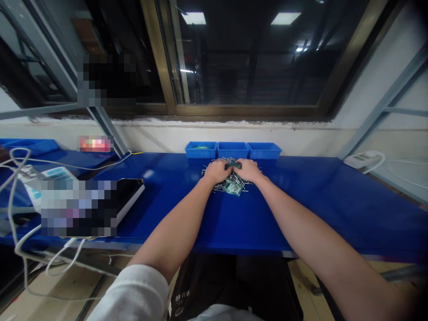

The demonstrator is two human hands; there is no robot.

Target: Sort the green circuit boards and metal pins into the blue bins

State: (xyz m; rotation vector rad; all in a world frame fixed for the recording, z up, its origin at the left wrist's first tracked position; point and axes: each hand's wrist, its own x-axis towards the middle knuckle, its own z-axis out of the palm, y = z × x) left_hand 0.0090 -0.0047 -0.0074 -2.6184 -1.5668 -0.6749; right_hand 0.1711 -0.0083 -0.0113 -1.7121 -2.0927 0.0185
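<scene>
Both my hands reach forward over a loose pile of thin metal pins or rods (219,186) on the blue tabletop. My left hand (216,171) is at the pile's left side, fingers curled inward. My right hand (249,170) mirrors it on the right. Between the fingertips of the two hands is a small dark-green piece (234,165), apparently held by both; its kind is too small to tell. A clear, greenish plastic bag (233,187) lies on the near side of the pile. The hands hide part of the heap.
Three blue bins, left (201,154), middle (232,154) and right (265,154), stand behind the pile; the left one holds something green. At left are a phone-like device (129,196) and white cables (15,214). A white power strip (363,159) sits far right.
</scene>
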